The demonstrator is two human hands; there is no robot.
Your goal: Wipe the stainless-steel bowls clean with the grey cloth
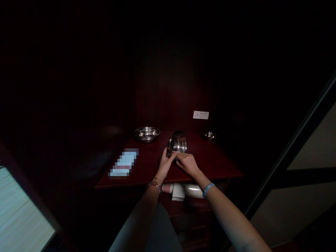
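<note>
A shiny metal bowl [179,140] is held tilted over the dark red tabletop [202,164], its hollow partly facing me. My left hand [165,162] grips its near left side, with the thumb toward the rim. At the near edge my right hand [187,162] closes on the same bowl; some of its fingers are hidden behind the metal. At the back left of the table sits a wider metal dish [147,134], perhaps several stacked. A small metal bowl [210,135] stands at the back right.
A blurred-out pale blue item [124,163] lies on the table's left side. A white power outlet [201,115] is on the back wall. Under the tabletop are a white box [178,192] and a pale roll [193,190]. A light wooden surface [23,210] borders the left.
</note>
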